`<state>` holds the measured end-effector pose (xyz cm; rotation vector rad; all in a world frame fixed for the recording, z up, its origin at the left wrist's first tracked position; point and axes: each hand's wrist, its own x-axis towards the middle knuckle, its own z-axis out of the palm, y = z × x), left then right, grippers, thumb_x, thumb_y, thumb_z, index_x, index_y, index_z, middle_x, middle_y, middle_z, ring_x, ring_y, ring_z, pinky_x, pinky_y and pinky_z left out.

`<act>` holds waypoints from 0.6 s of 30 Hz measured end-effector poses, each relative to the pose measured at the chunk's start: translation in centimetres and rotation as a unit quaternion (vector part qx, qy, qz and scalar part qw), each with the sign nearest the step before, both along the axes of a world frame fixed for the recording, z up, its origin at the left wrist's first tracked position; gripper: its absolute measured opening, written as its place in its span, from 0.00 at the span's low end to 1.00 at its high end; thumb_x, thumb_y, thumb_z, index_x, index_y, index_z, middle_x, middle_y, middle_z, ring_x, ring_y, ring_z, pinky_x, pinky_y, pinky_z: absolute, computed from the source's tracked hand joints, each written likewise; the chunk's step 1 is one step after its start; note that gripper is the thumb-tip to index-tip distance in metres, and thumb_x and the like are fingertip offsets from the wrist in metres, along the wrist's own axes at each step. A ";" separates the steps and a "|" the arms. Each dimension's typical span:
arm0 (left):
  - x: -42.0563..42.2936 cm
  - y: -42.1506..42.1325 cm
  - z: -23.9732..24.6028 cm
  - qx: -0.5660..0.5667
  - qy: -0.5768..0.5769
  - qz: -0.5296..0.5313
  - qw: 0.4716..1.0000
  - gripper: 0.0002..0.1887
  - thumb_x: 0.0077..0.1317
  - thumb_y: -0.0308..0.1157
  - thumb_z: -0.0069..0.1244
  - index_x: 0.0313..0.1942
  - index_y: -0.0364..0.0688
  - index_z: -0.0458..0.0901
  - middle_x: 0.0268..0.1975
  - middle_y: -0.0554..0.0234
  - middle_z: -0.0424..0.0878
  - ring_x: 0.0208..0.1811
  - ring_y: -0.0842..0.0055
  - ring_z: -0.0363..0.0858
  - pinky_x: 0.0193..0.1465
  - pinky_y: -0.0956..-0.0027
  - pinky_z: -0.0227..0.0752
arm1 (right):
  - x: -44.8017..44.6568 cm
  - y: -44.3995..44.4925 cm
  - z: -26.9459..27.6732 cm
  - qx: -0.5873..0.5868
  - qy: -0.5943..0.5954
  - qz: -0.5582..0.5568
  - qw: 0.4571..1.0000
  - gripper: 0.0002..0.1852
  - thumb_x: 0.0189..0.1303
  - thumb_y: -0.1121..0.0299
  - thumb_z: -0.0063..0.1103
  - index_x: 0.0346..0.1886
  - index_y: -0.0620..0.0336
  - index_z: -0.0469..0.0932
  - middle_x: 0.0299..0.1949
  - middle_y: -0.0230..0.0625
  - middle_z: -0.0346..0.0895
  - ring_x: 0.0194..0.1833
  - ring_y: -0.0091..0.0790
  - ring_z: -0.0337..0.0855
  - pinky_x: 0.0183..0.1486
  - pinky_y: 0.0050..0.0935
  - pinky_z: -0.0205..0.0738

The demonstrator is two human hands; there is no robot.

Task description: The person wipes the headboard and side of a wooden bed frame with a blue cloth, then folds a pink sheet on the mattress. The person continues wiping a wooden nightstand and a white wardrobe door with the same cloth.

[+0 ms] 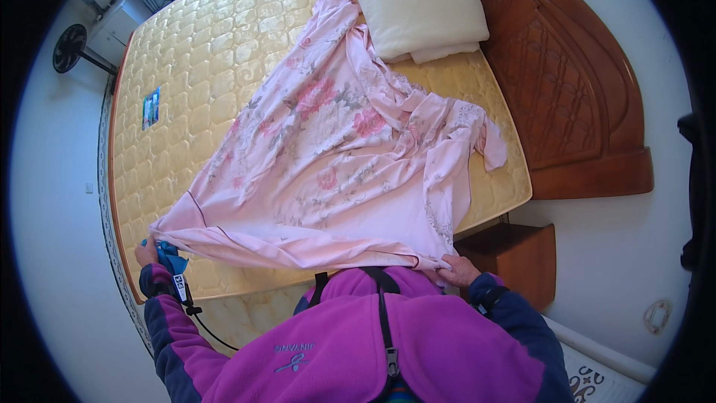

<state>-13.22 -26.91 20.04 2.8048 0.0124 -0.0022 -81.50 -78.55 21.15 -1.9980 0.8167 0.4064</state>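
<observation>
A pink floral bed sheet [330, 140] lies loosely spread and wrinkled over a yellow quilted mattress [190, 84]. My left hand [146, 252] grips one corner of it at the mattress's left side. Beside that hand a piece of blue cloth [172, 257] hangs; whether the fingers hold it too is unclear. My right hand [460, 270] pinches the sheet's near edge to the right, close to my body. Between both hands the edge is drawn out in a long, folded band. The far part of the sheet lies bunched towards the headboard.
A folded cream quilt [419, 5] rests beside the carved wooden headboard [565, 84]. A brown wooden nightstand [514, 263] stands near my right arm. A printed label [151, 108] is on the mattress. A black fan [70, 48] and a white cabinet [120, 25] are at the far left.
</observation>
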 end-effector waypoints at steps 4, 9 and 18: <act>-0.8 -0.2 0.0 0.015 -0.001 -0.008 1.000 0.24 0.55 0.49 0.53 0.29 0.30 0.83 0.27 0.40 0.82 0.32 0.53 0.82 0.39 0.56 0.71 | 0.2 0.1 -0.6 -0.037 0.017 0.021 0.999 0.12 0.53 0.60 0.54 0.35 0.56 0.74 0.32 0.53 0.78 0.37 0.57 0.78 0.40 0.47 0.73; -1.1 0.7 -0.2 0.069 -0.018 -0.012 0.997 0.25 0.56 0.50 0.52 0.27 0.30 0.82 0.25 0.39 0.81 0.30 0.51 0.81 0.37 0.53 0.70 | 0.5 -0.6 -0.6 -0.131 0.039 -0.015 0.990 0.12 0.49 0.61 0.58 0.35 0.55 0.75 0.35 0.51 0.77 0.41 0.56 0.77 0.43 0.47 0.72; -2.1 0.4 -0.3 0.034 -0.031 -0.017 0.999 0.26 0.56 0.48 0.54 0.24 0.26 0.80 0.22 0.40 0.80 0.26 0.53 0.79 0.33 0.53 0.68 | -0.4 -1.4 -2.4 -0.303 0.156 -0.017 0.940 0.15 0.45 0.65 0.62 0.37 0.59 0.78 0.42 0.47 0.77 0.47 0.55 0.74 0.46 0.49 0.72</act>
